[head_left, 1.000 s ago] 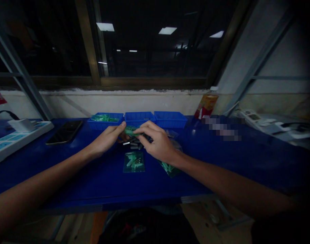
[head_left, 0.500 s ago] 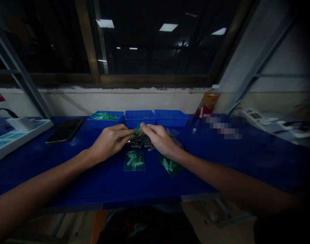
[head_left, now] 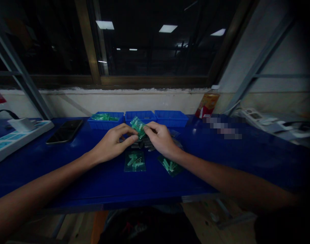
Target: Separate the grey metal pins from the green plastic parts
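Note:
A small green plastic bag (head_left: 137, 126) is pinched at its right edge by my right hand (head_left: 161, 137). It stands tilted above the blue table, with pale pieces faintly visible inside. Beside its lower left edge is my left hand (head_left: 116, 140), thumb and fingers apart; whether its fingertips touch the bag is hard to tell. Beneath my hands lies a pile of grey metal pieces (head_left: 150, 148), partly covered by them. Closer to me, a flat green bag of small parts (head_left: 135, 161) rests on the table. Another green bag of parts (head_left: 170, 166) lies by my right wrist.
Along the wall stand a blue bin with green bags (head_left: 106, 126), a middle blue bin (head_left: 128, 116) and a right blue bin (head_left: 171, 118). A phone (head_left: 64, 131) and power strip (head_left: 44, 127) lie left. A drink bottle (head_left: 207, 103) stands at the back right.
The green bag has turned up and now shows its broad side above the pile. My left fingers have opened and drawn apart, while my right hand keeps its pinch.

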Action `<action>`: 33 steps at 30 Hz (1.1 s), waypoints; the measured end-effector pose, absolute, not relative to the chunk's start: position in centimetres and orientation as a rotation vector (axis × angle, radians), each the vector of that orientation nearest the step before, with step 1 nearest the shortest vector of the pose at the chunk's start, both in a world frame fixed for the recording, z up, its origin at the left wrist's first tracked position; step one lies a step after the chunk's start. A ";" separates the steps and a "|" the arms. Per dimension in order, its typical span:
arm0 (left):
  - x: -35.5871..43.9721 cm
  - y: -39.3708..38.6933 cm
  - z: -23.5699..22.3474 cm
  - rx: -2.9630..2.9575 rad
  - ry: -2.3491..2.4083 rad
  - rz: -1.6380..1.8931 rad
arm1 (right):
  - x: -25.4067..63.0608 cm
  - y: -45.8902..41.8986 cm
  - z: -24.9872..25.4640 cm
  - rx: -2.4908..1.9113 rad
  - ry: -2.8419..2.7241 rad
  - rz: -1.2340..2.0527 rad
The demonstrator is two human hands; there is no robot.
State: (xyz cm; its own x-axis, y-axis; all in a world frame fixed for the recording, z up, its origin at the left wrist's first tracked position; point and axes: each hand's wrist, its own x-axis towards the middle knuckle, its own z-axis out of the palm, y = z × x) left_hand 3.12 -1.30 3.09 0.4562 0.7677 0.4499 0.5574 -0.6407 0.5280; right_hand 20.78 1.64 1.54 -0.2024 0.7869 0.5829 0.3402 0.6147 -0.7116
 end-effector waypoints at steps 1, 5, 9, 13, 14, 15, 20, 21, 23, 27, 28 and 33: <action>3.2 -1.3 3.2 2.233 1.137 0.982 | 20.9 1.6 1.6 -0.886 -1.826 0.457; 3.1 -0.9 3.3 1.619 1.073 1.008 | 21.0 0.8 2.0 -0.750 -1.973 0.256; 2.8 -0.6 3.5 1.337 1.050 0.938 | 21.0 0.2 2.1 -0.676 -2.098 0.137; 3.0 -0.7 3.5 1.297 1.020 0.951 | 21.2 0.5 1.8 -0.667 -2.132 0.036; 3.1 -0.7 3.4 1.326 1.011 0.985 | 21.2 0.6 1.8 -0.670 -2.136 0.029; 3.2 -0.7 3.4 1.374 1.017 1.028 | 21.2 0.6 1.7 -0.679 -2.135 0.037; 2.9 -0.6 2.9 1.979 1.261 1.158 | 20.8 0.6 2.0 -0.816 -2.041 0.372; 2.8 -0.6 2.9 2.161 1.291 1.161 | 20.7 0.6 2.0 -0.849 -2.001 0.526; 2.6 -0.6 2.8 2.494 1.264 1.140 | 20.6 0.8 2.1 -0.891 -1.876 0.871; 2.4 -0.7 2.6 2.786 1.134 1.051 | 20.3 1.1 1.9 -0.893 -1.611 1.236; 2.4 -0.7 2.5 2.804 1.129 1.033 | 20.3 1.1 1.8 -0.902 -1.584 1.241; 2.6 -0.8 2.7 2.754 1.113 1.018 | 20.3 1.3 1.6 -0.971 -1.637 1.057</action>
